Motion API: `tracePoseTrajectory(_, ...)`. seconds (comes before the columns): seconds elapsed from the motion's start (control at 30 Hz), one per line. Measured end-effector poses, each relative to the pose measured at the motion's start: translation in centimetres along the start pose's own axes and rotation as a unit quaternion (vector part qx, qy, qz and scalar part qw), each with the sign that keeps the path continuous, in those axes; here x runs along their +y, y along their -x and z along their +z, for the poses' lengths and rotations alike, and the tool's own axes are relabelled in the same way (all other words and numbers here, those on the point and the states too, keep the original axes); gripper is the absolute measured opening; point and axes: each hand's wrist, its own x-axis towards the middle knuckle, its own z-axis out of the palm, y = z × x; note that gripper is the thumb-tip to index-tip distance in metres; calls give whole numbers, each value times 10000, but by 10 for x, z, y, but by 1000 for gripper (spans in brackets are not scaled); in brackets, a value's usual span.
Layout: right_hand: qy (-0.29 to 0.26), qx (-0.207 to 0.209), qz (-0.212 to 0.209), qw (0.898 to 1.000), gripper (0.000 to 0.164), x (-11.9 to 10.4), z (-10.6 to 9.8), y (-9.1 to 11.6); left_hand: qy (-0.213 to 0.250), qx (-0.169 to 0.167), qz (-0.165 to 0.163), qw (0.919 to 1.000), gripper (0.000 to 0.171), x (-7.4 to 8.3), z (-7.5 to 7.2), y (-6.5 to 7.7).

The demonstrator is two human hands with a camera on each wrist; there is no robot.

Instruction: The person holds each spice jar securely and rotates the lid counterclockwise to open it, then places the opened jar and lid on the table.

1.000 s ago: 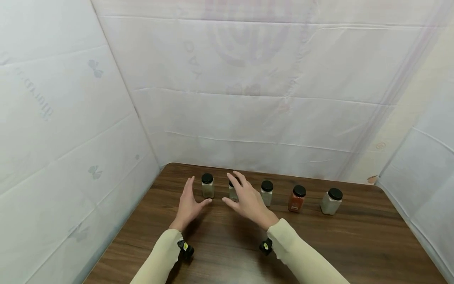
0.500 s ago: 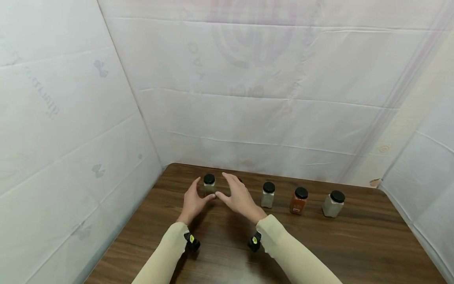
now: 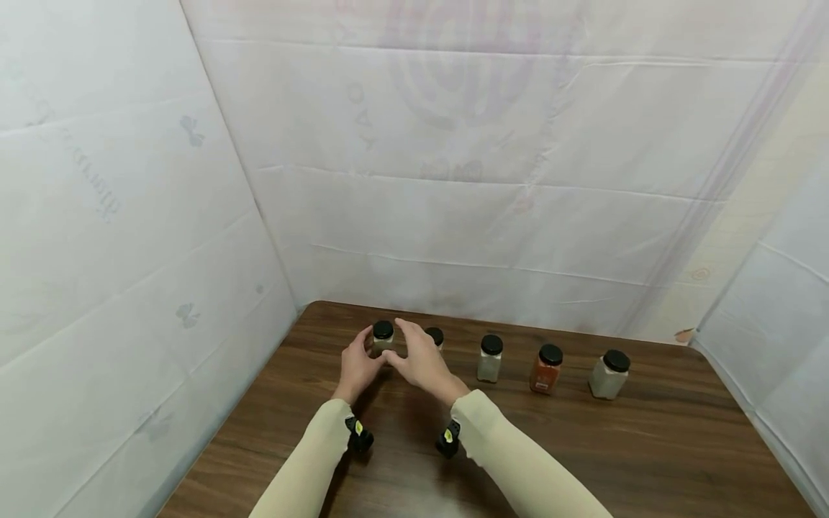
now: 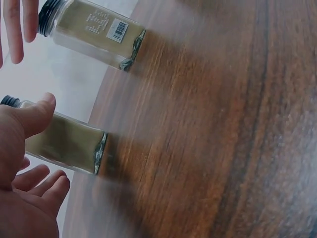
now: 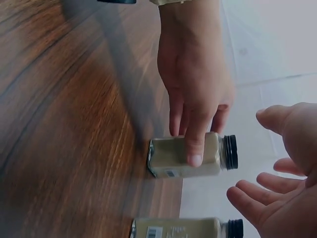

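My left hand [image 3: 358, 365] wraps the leftmost spice jar [image 3: 383, 342], a glass jar of olive-tan powder with a black lid. In the right wrist view its thumb [image 5: 194, 151] lies across the jar's face, and its other fingers reach behind. The jar [image 4: 69, 144] stands upright on the table. My right hand [image 3: 422, 361] is just right of this jar, fingers spread and holding nothing; its thumb comes close to the left thumb in the head view. A second similar jar [image 3: 435, 337], with a barcode label [image 4: 118, 30] in the left wrist view, is partly hidden behind the right hand.
Farther right along the row stand a jar of pale powder [image 3: 489, 358], a jar of red-orange powder [image 3: 546, 368] and another pale jar [image 3: 609, 374], all black-lidded. The brown wood-grain table [image 3: 648, 453] has white sheeting [image 3: 414, 216] behind and beside it.
Both hands have drawn closer together around the leftmost jar. My right hand has moved left, uncovering part of the second jar; the left hand has moved slightly right onto the first jar.
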Motion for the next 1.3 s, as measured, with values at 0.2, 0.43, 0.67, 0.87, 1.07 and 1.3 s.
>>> tracePoseTrajectory(0.2,13,103,225,9997,65,-3,7,-5,-15,-25,-52,10000,64,-3,3,0)
tracePoseTrajectory(0.43,-90,220,429,9988,61,-9,21,-17,-320,27,-135,9994,56,-11,4,-2)
tracePoseTrajectory(0.67,-255,394,661,9967,59,-14,29,-23,-336,112,4,9994,51,-16,9,-1)
tracePoseTrajectory(0.87,-200,479,795,9955,58,-14,32,-29,-434,68,125,9990,50,-17,8,-2)
tracePoseTrajectory(1.07,-100,592,853,9945,57,-13,33,-33,-470,-6,175,9987,52,-16,4,-1)
tracePoseTrajectory(1.3,17,613,888,9942,56,-10,35,-36,-437,-68,268,9987,53,-15,1,-1)
